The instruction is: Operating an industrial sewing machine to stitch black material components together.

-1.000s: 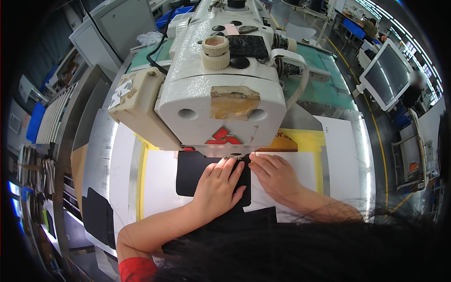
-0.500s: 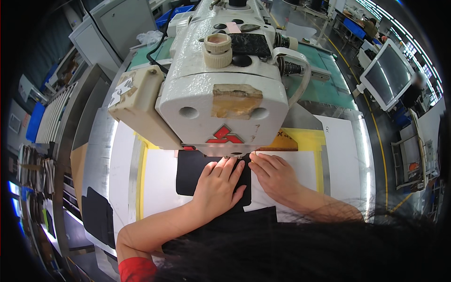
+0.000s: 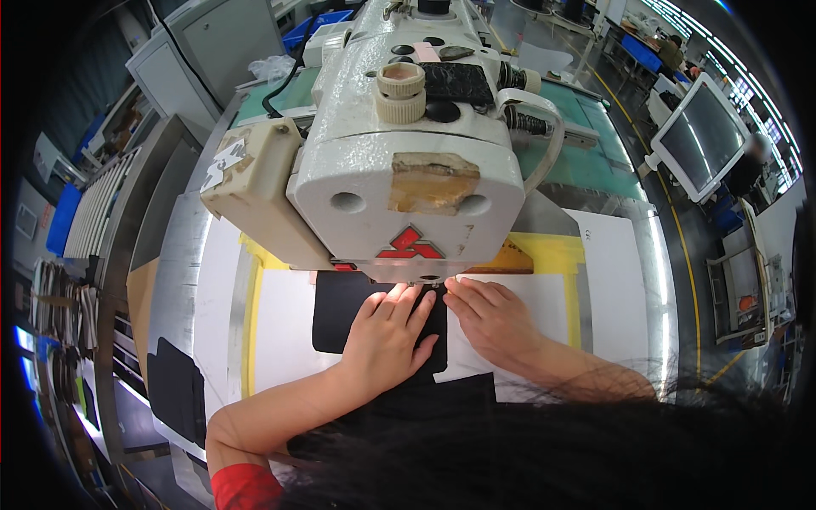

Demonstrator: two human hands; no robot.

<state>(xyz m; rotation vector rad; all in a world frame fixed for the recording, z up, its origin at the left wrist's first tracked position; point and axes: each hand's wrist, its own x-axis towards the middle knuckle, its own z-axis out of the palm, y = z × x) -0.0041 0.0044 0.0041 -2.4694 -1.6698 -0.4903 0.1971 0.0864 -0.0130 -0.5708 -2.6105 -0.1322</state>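
Observation:
A flat black piece with rounded corners (image 3: 333, 313), perhaps fabric or thin sheet, lies on a white surface under the white sewing machine head (image 3: 408, 195). My left hand (image 3: 385, 336) rests on it palm down, its fingers stretched forward and the thumb out to the right. Its fingertips reach the machine's lower edge, where a light glows. Just right of the black piece lies my right hand (image 3: 493, 314), fingers stretched out and close together, fingertips beside its right edge. The right thumb is hidden. The needle area is mostly covered by the machine head.
More black pieces (image 3: 176, 387) lie stacked at the table's left edge. Yellow tape (image 3: 573, 293) borders the white work area. An orange-brown triangular piece (image 3: 510, 257) sits behind my right hand. A screen (image 3: 702, 136) stands at the far right, past the table. Dark hair blocks the lower right.
The view has shifted slightly, so the table and hands appear a little further left and the machine head a little right. Both hands keep their places on and beside the black piece.

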